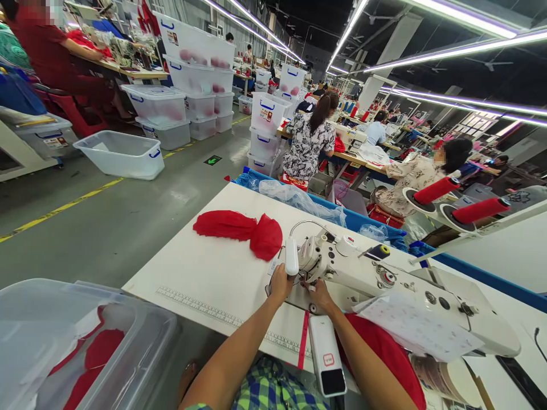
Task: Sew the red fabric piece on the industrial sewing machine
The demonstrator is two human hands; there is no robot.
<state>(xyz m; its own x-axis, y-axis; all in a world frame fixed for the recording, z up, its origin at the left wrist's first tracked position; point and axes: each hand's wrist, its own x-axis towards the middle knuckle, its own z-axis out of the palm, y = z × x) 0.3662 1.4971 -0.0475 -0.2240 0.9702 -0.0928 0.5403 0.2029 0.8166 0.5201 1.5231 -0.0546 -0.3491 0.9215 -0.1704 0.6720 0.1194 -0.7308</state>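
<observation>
Both my hands reach under the head of a white sewing machine on a white table. My left hand rests by the needle area, fingers curled down on something I cannot make out. My right hand sits close beside it, fingers bent at the presser foot; what they hold is hidden. A pile of red fabric lies on the table beyond my left hand. More red fabric lies under my right forearm.
A clear plastic bin with red pieces stands at my lower left. Two red thread spools stand on a rack at right. Other people sew at tables ahead. Stacked white bins and an open tub line the aisle.
</observation>
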